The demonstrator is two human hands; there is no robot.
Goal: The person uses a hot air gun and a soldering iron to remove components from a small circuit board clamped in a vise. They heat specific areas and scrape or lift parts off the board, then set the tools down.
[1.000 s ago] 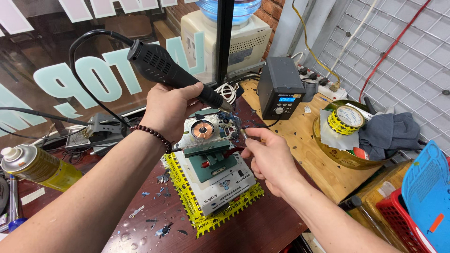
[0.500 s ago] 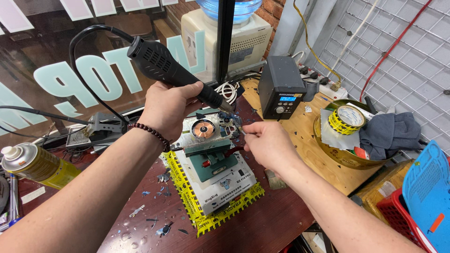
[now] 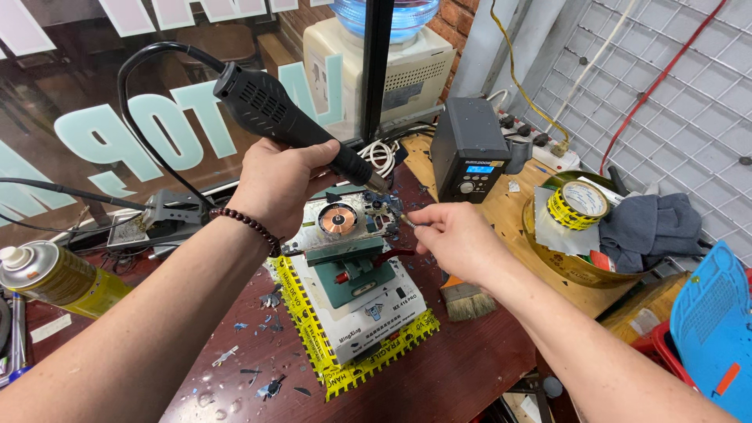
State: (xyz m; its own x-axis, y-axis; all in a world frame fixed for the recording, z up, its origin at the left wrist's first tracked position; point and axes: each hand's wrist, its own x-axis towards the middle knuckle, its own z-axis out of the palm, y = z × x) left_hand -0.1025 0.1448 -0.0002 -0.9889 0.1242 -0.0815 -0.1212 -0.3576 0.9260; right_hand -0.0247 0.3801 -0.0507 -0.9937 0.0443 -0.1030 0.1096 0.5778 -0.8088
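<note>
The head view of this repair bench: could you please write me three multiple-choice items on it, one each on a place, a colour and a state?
1. Where does the spray can lie?
A. far left of the table
B. on the grey cloth
C. inside the tape roll

2. What colour is the tape roll?
A. blue
B. yellow
C. white

3. What is the left hand doing?
A. resting open
B. pointing
C. gripping the hot-air tool

Answers: 1 A, it lies on its side at the left edge. 2 B, yellow with dark marks. 3 C, its fingers wrap the black handle.
</note>
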